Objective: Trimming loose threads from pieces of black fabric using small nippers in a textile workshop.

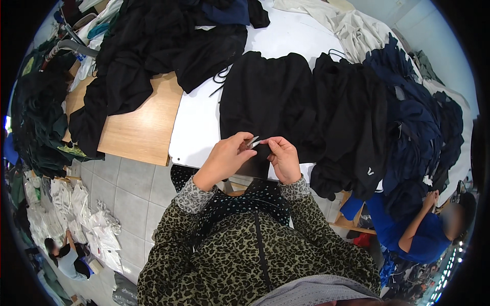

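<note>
Black garments, apparently trousers point(270, 97), lie spread on the white tabletop in front of me, their lower part reaching the table's near edge. My left hand point(222, 158) is closed around small thread snips point(252, 143), whose pale blades point to the right. Close by the blade tips, my right hand point(286, 159) is pinched, thumb against fingers. Whatever sits in that pinch is too small to make out. Both hands are just over the garment's near end. A second black garment point(352, 102) with a small white mark lies to the right.
Navy garments point(408, 112) are heaped at the right, pale cloth point(352, 30) behind. More black garments point(148, 51) cover the far left, beside a wooden tabletop point(140, 122). A person in blue point(426, 232) works at the right; another point(71, 257) is by white garments at lower left.
</note>
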Demonstrator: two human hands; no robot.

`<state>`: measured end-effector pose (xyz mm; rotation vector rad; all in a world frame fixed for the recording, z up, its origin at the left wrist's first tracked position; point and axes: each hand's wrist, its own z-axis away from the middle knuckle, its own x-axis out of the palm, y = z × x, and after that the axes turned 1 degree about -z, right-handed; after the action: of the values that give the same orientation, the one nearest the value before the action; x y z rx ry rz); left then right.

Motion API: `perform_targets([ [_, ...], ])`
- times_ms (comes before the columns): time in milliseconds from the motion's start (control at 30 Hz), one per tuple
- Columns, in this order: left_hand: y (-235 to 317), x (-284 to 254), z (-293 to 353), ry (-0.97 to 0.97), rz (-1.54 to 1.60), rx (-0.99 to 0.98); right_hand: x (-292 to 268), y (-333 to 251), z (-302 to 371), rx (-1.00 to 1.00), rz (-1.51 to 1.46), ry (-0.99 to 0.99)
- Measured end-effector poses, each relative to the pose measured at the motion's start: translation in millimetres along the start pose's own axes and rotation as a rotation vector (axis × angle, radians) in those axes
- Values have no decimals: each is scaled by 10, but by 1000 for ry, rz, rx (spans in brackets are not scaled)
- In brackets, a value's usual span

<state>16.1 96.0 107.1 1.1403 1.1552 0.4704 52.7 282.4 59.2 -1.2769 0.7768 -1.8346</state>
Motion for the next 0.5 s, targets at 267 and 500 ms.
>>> perform_targets([
  [267, 24, 2, -43, -126, -172, 23, -54, 18, -30, -2, 137, -61],
  [500, 58, -16, -75, -193, -128, -24, -59, -42, -30, 20, 213, -75],
])
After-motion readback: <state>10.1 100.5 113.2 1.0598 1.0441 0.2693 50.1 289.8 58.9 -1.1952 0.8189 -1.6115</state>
